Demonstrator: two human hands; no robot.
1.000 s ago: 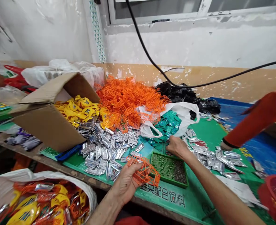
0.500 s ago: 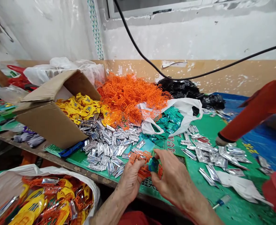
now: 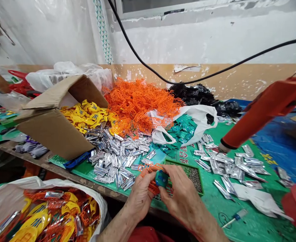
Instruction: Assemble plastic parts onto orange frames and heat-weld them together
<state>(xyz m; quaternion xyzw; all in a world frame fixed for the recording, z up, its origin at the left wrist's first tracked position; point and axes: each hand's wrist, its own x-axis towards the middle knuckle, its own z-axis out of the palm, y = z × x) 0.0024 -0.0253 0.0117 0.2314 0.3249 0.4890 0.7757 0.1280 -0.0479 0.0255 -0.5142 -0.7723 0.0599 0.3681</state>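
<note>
My left hand (image 3: 141,193) pinches an orange plastic lattice frame (image 3: 151,167) near the front edge of the table. From the other side my right hand (image 3: 182,190) closes on a small dark green plastic piece (image 3: 161,178), pressed against the frame between both hands. My fingers hide part of the frame. Just behind my right hand lies a green tray (image 3: 201,188) of tiny metal parts. A pile of silver metal pieces (image 3: 115,161) spreads to the left of my hands, and more silver pieces (image 3: 220,164) lie to the right.
An orange hand-held power tool (image 3: 258,117) hangs at the right, near a black cable (image 3: 148,64). A cardboard box (image 3: 54,131) with yellow parts (image 3: 92,112) stands left of an orange frame heap (image 3: 140,101). A white bag (image 3: 97,198) holds finished-looking mixed parts. A screwdriver (image 3: 240,214) lies at right.
The hanging orange tool has swung to the left. My right hand has shifted slightly left, the green piece has turned in my fingers, and more of the tray shows.
</note>
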